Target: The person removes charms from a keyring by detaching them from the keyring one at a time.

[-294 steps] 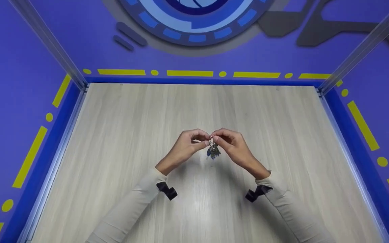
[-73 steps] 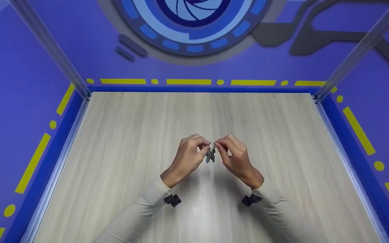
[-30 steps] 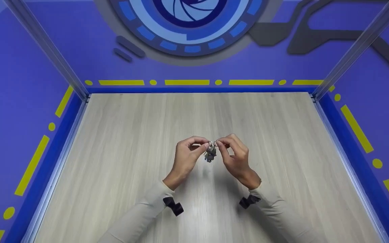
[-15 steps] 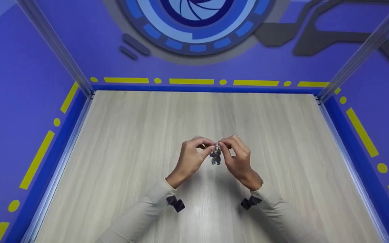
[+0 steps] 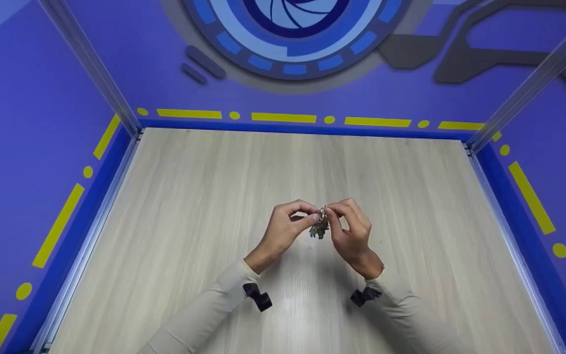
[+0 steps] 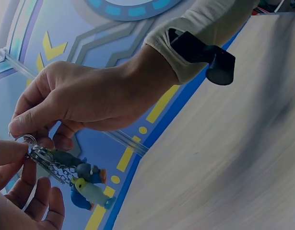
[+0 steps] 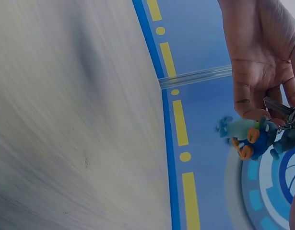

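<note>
A bunch of keychains [image 5: 319, 230] hangs in the air between both hands, above the table. My left hand [image 5: 285, 228] pinches its metal rings between thumb and fingers. On the other side, the right hand [image 5: 352, 231] pinches at the top of the same bunch. Split rings [image 6: 29, 139] and short chains show in the left wrist view, partly behind fingers. Several small animal figures dangle from them, including a pale blue figure [image 6: 92, 191] with a yellow head. The right wrist view shows a dark blue figure [image 7: 255, 147] with orange feet. The exact grip on each ring is hidden.
A light wood-grain table [image 5: 214, 172] lies beneath the hands. Blue panels with yellow dashes [image 5: 283, 118] enclose its back and sides, with metal posts [image 5: 99, 73] at the rear corners. Each wrist carries a black camera mount [image 5: 258, 296].
Both hands keep pinching the bunch throughout. Its figures have turned and swung below the rings. The fingertips were slightly apart a second ago and are closer now. The head view has shifted a little.
</note>
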